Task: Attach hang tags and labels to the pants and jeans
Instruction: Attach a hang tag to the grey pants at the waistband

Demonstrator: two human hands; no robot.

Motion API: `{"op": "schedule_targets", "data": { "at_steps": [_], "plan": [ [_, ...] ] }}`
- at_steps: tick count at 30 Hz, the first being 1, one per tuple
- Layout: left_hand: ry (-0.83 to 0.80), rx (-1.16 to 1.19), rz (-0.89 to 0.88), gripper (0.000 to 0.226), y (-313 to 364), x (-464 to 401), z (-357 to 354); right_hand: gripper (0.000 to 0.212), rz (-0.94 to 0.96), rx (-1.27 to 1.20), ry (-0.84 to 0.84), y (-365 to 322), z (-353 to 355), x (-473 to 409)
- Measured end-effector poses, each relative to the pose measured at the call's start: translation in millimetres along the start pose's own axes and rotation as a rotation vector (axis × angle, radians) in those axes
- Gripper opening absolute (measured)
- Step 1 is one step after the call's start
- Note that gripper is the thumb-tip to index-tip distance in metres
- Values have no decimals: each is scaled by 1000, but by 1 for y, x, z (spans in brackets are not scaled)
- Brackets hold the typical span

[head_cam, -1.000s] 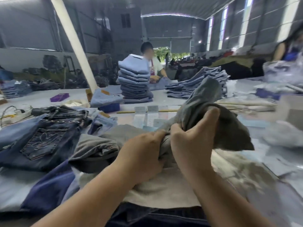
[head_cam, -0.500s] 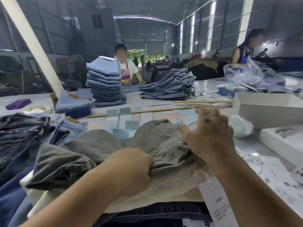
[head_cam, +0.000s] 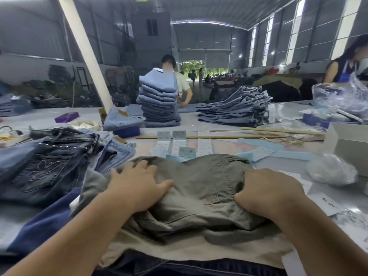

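Arms: two bare forearms enter from the lower edge, one on each side of the olive pants point(head_cam: 199, 188).
Sleeves: none show on either forearm up to the frame edge.
Left hand point(head_cam: 137, 186): bare, no glove, no ring or band in sight.
Right hand point(head_cam: 266, 192): bare, no glove; the wrist carries no watch or bracelet.
Nails: too blurred to tell.
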State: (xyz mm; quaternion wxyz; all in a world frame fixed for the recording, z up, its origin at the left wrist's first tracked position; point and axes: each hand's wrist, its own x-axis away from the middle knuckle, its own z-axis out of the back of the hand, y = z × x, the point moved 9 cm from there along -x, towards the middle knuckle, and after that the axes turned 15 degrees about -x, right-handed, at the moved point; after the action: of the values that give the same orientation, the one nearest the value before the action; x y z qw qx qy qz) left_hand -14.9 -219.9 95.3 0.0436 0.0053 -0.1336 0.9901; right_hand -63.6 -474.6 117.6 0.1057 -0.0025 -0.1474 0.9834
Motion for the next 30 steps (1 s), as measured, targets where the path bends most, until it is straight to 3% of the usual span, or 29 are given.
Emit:
{"op": "schedule_targets", "data": {
  "at_steps": [4, 6, 8, 11, 14, 20, 26, 30],
  "plan": [
    [-65, 168, 76, 90, -11, 9, -58, 44, 218, 144, 12, -42, -1, -1],
    [-16, 181, 84, 100, -14, 13, -64, 57, 413, 88, 8, -72, -8, -5],
    [21, 176, 111, 111, -22, 14, -61, 71, 478, 49, -72, -90, -28, -15],
    [38, 147, 172, 126, -43, 16, -65, 81, 398, 63, -212, -87, -73, -27],
    [6, 148, 203, 131, -57, 20, -77, 84, 350, 30, -204, -78, -96, -29],
    [-49, 186, 280, 97, -37, 1, -56, 83, 265, 4, -185, -86, -104, -13],
    [3, 326, 232, 84, -7, -2, -77, 79, 262, -121, -144, -75, -62, -7],
    [-14, 310, 229, 85, -10, -4, -76, 80, 12, 49, 50, -10, -7, -21]
  ]
}}
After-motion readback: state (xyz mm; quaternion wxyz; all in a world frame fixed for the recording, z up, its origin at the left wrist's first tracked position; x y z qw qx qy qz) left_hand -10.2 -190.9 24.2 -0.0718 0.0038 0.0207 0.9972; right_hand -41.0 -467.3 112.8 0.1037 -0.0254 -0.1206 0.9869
